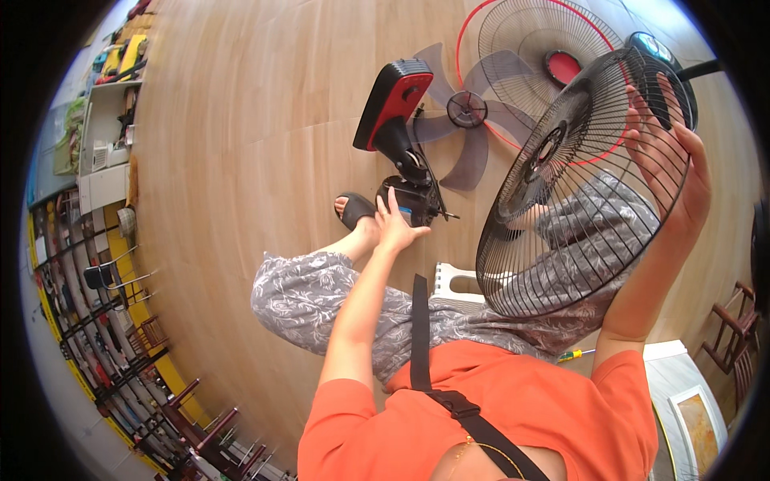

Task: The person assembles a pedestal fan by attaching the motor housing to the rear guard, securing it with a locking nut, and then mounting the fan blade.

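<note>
My right hand point(670, 152) grips the rim of a black wire fan guard point(553, 200), raised on edge over my right leg. Its fingers show at and through the wires. With fingers spread, my left hand point(395, 228) rests on the black fan motor housing point(409, 200), near its thin shaft. From the housing a neck joins a red and black control panel point(401, 92), tilted up on the floor. A grey translucent fan blade point(467, 156) lies just beyond the motor. Past it is another wire guard with a red centre cap point(564, 68).
A red ring point(460, 48) lies round the far guard and blade. The black fan base point(654, 48) with a pole is at far right. A white stool point(449, 280) is under me; a yellow-handled screwdriver point(571, 355) lies by my right hip. Shelves point(88, 321) line the left.
</note>
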`<state>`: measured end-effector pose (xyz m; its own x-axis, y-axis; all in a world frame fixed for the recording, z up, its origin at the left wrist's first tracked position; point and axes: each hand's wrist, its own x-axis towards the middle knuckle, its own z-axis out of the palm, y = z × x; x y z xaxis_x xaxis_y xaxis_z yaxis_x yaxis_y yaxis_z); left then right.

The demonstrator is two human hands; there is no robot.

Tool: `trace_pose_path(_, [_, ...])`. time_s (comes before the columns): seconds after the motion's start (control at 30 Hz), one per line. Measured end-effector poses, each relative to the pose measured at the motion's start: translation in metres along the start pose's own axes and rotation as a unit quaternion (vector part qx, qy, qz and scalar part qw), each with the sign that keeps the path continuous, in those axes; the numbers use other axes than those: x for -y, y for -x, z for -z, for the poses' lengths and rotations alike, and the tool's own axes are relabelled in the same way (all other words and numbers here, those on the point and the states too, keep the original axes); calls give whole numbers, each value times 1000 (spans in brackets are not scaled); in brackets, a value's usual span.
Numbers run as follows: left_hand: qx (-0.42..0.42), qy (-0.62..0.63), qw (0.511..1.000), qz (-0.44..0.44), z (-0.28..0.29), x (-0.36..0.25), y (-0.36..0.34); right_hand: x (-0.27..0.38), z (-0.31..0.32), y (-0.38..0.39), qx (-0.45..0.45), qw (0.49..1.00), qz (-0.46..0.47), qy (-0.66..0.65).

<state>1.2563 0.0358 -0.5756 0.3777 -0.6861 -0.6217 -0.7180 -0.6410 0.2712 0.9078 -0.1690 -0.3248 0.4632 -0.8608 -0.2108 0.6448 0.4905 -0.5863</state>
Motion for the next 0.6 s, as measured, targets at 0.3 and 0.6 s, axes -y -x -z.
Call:
trace_pose_path(0.3, [-64,106,992,-9,-22,26,-69,10,7,15,-105,990,46,77])
trace_pose_path(0.6, [8,352,934,-55,-8,8,-144,17,6,16,-147,982,52,104])
